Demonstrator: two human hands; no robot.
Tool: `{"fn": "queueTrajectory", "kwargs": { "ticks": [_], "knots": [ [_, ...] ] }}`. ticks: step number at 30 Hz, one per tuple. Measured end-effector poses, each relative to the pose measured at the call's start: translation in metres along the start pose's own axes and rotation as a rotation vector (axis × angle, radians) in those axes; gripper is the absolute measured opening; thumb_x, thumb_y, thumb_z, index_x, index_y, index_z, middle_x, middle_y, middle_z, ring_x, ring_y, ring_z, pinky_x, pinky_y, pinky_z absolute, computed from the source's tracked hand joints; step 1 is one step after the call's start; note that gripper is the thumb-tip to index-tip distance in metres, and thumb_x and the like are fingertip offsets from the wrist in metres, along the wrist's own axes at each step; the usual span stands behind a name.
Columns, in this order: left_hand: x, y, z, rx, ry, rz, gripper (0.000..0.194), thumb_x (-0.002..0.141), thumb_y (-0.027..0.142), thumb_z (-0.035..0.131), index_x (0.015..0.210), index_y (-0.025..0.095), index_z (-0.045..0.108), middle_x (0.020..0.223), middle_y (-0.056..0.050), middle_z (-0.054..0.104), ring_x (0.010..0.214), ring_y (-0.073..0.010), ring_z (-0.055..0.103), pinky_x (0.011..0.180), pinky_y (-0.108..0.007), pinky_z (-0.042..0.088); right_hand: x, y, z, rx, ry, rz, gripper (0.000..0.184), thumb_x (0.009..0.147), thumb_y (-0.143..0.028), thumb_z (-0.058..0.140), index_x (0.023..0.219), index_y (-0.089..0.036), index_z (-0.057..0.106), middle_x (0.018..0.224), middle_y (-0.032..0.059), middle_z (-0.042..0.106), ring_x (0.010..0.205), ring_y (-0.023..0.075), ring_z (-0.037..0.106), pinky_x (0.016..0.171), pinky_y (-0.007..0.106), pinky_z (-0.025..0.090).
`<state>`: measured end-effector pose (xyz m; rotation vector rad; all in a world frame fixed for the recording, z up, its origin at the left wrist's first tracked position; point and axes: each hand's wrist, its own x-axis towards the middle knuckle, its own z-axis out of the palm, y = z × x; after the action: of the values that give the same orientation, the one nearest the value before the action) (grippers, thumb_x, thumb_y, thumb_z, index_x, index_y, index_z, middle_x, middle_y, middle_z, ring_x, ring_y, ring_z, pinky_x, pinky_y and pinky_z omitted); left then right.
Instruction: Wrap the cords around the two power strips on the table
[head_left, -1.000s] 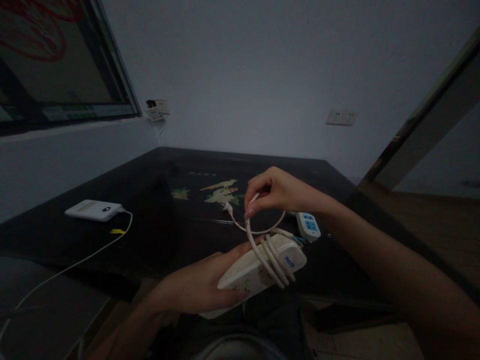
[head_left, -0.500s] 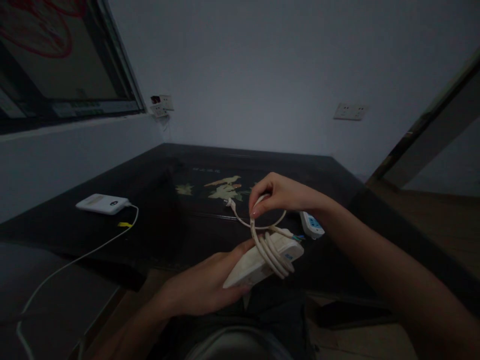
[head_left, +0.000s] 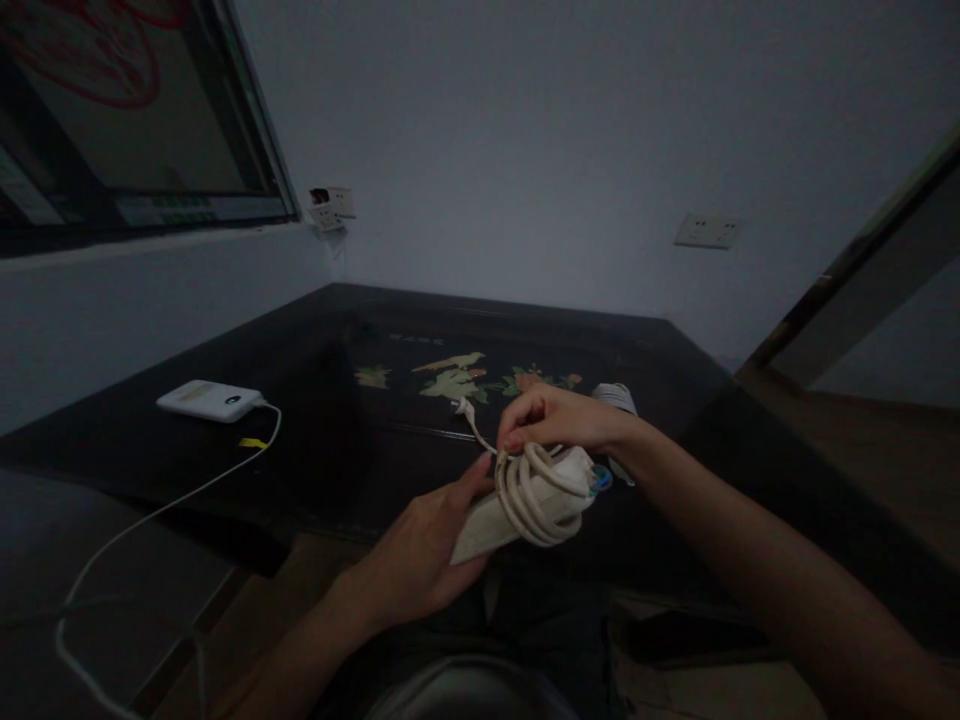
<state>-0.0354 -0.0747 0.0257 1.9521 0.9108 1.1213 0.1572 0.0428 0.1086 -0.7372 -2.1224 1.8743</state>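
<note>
My left hand (head_left: pixel 431 545) is closed around the near end of a white power strip (head_left: pixel 480 530), tilted up to the right above the table's front edge. Several turns of thick white cord (head_left: pixel 536 505) wrap its far half. Blue wire (head_left: pixel 601 478) shows at the far end. My right hand (head_left: pixel 551 420) pinches the cord just above the strip. Beyond it, the cord's plug (head_left: pixel 463 408) lies on the table. Behind my right wrist sits a second bundle of white cord (head_left: pixel 615 397), its lower part hidden by the wrist.
On the dark table (head_left: pixel 315 350), a white power bank (head_left: pixel 210 400) stands at the left, its thin cable (head_left: pixel 180 495) hanging over the front edge. A yellow scrap (head_left: pixel 253 442) lies beside it. Wall sockets (head_left: pixel 707 231) are at the back, with a window (head_left: pixel 150 120) at left.
My right hand has come down and closer to the strip, drawing the cord against it. The strip has turned in my left hand, so the coils show from another side.
</note>
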Motion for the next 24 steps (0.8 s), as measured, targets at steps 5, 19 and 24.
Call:
{"fn": "queueTrajectory", "kwargs": {
  "ticks": [5, 19, 24],
  "knots": [
    [0.001, 0.004, -0.001, -0.032, 0.005, 0.002, 0.072, 0.079, 0.016, 0.065, 0.143, 0.029, 0.034, 0.137, -0.009, 0.052, 0.120, -0.0287, 0.053, 0.103, -0.041, 0.039, 0.002, -0.004, 0.002, -0.082, -0.033, -0.086, 0.022, 0.075, -0.035, 0.067, 0.070, -0.013, 0.066, 0.060, -0.0033, 0.060, 0.053, 0.0062, 0.049, 0.050, 0.018, 0.037],
    [0.031, 0.046, -0.054, -0.830, 0.338, 0.007, 0.067, 0.074, 0.027, 0.068, 0.132, 0.025, 0.034, 0.091, -0.008, 0.064, 0.066, -0.0203, 0.063, 0.052, -0.032, 0.054, 0.005, 0.006, -0.035, -0.353, 1.000, -0.672, 0.023, 0.066, -0.035, 0.075, 0.067, -0.018, 0.060, 0.060, -0.0038, 0.057, 0.053, 0.0090, 0.049, 0.050, 0.022, 0.038],
    [0.024, 0.065, -0.075, -0.930, 0.357, 0.084, 0.056, 0.072, 0.027, 0.070, 0.122, 0.025, 0.046, 0.089, -0.006, 0.062, 0.063, -0.0165, 0.059, 0.050, -0.028, 0.052, 0.000, -0.068, -0.035, -0.518, 0.943, -0.868, 0.022, 0.067, -0.038, 0.076, 0.069, -0.019, 0.066, 0.066, -0.0010, 0.064, 0.059, 0.0110, 0.057, 0.054, 0.025, 0.045]
  ]
}}
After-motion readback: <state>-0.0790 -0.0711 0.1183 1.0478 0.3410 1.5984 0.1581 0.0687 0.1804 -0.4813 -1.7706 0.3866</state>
